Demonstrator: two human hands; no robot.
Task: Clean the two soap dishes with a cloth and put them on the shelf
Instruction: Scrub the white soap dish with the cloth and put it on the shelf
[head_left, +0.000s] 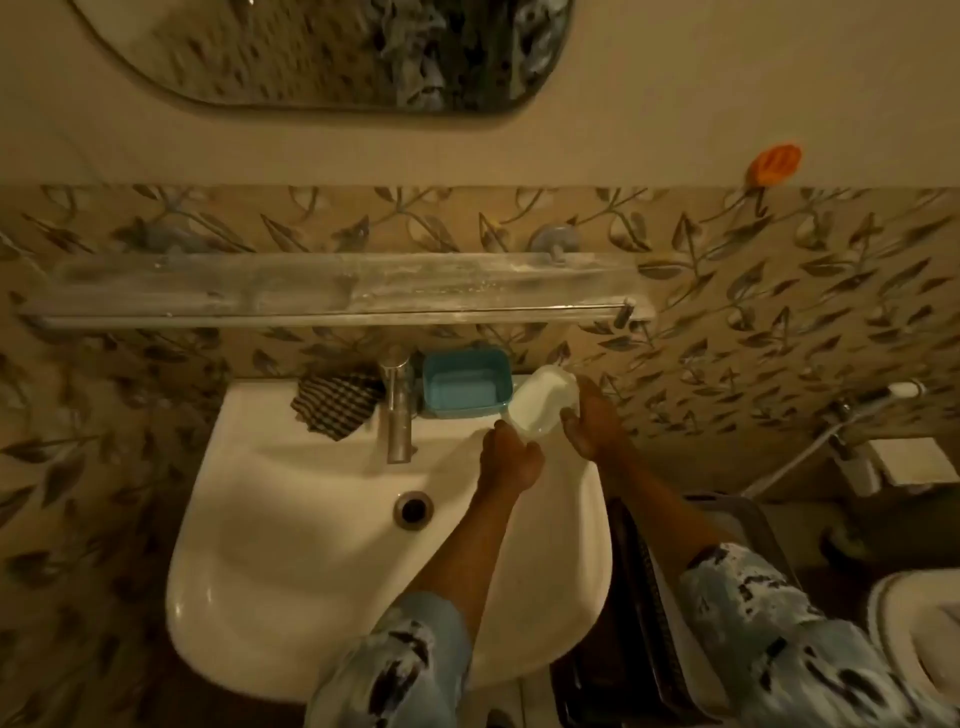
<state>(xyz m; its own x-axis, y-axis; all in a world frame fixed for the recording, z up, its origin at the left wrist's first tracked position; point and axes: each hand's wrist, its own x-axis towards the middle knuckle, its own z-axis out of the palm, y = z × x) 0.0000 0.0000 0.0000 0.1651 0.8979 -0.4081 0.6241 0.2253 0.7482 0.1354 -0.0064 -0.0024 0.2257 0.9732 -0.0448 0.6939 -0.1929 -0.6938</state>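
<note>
Nearest are two patterned sleeves and bare forearms reaching over the white sink (218, 571), its drain (414, 508) below the hands. The right hand (592, 421) grasps the white soap dish (543, 402), thumb on its near side and fingers round the far side, holding it tilted above the sink's back right corner. The left hand (511, 457) meets the dish's near edge, but its fingers are mostly hidden behind the back of the hand – whether it pinches the rim or only steadies it, I cannot tell. Just beyond, the blue soap dish (465, 384) sits on the sink's back ledge, close beside the tap (399, 410), and the checked cloth (335, 405) lies on the ledge on the tap's other side, apart from both hands. Fetching it means one hand letting go, and a smooth, possibly wet dish held one-handed could slip into the basin; a reach across the tap could also nudge the blue dish off its ledge. Above hangs the glass shelf (311, 291), narrow and smeared – a dish set near its front edge might slide off. The mirror (311, 52) is farthest.
</note>
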